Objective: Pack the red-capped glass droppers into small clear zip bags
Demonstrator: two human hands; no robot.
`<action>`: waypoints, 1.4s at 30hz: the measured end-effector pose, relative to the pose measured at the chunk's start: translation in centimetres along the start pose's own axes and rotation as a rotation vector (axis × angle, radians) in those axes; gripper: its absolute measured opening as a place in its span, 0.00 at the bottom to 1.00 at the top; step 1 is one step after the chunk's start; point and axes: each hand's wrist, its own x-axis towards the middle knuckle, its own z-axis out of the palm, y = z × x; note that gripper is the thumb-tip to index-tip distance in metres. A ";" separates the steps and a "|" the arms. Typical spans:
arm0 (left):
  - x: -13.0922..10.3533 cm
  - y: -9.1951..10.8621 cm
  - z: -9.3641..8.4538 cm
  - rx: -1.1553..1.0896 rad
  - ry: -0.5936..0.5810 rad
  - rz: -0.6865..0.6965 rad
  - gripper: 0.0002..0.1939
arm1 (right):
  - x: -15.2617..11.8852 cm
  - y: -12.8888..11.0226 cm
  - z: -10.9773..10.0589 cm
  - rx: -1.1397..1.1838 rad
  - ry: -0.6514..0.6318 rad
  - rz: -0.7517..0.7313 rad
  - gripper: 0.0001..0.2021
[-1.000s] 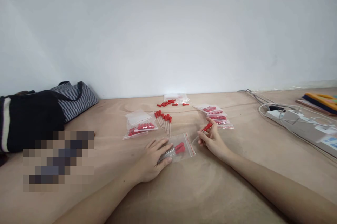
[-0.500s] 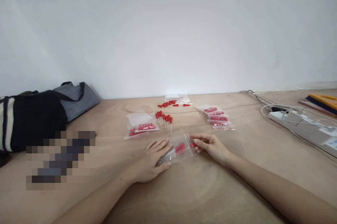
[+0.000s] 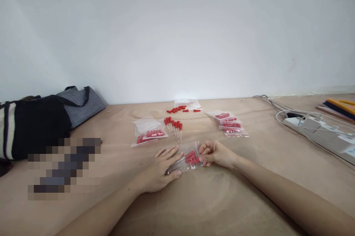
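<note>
My left hand lies flat with fingers spread, pressing the closed end of a clear zip bag onto the table. Inside the bag are several droppers with red rubber bulbs; my left hand partly covers their glass ends. At the bag's open right end, my right hand is pinched on the bulb of a dropper, which lies mostly within the bag. Just beyond the bag, several loose droppers lie side by side, bulbs pointing away from me.
Filled bags of red bulbs lie in a left pile and a right pile. Loose red bulbs and flat bags sit near the wall. A power strip with cables is at right, a black bag at left.
My right hand has moved slightly left, pushing the red-bulbed dropper further into the bag. Its fingers are now more curled. The left hand has stayed in place.
</note>
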 end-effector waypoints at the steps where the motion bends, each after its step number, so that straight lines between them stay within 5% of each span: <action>1: 0.0 0.0 0.0 -0.001 0.003 0.006 0.28 | 0.2 -0.1 0.0 -0.009 0.010 0.024 0.20; 9: -0.1 -0.1 0.1 -0.038 0.032 0.019 0.27 | 0.6 -0.4 1.2 -0.080 0.000 -0.040 0.16; 14: -0.2 0.2 -0.1 -0.028 0.049 0.011 0.28 | 0.7 -0.3 0.3 -0.181 -0.014 -0.022 0.11; 21: -0.4 0.3 0.0 -0.017 0.097 0.015 0.25 | 6.3 -0.1 -2.0 -0.559 0.479 -0.464 0.08; 27: -0.4 0.0 0.2 -0.033 0.087 0.019 0.25 | 11.4 -1.1 -1.6 -0.892 0.315 -0.681 0.16; 33: -0.5 -0.2 0.3 -0.054 0.097 0.039 0.25 | 14.8 -1.6 -0.1 -0.972 0.199 -0.603 0.18; 42: -0.5 0.0 -0.1 -0.028 0.072 0.034 0.25 | 12.5 -1.5 -1.8 -0.854 0.276 -0.540 0.16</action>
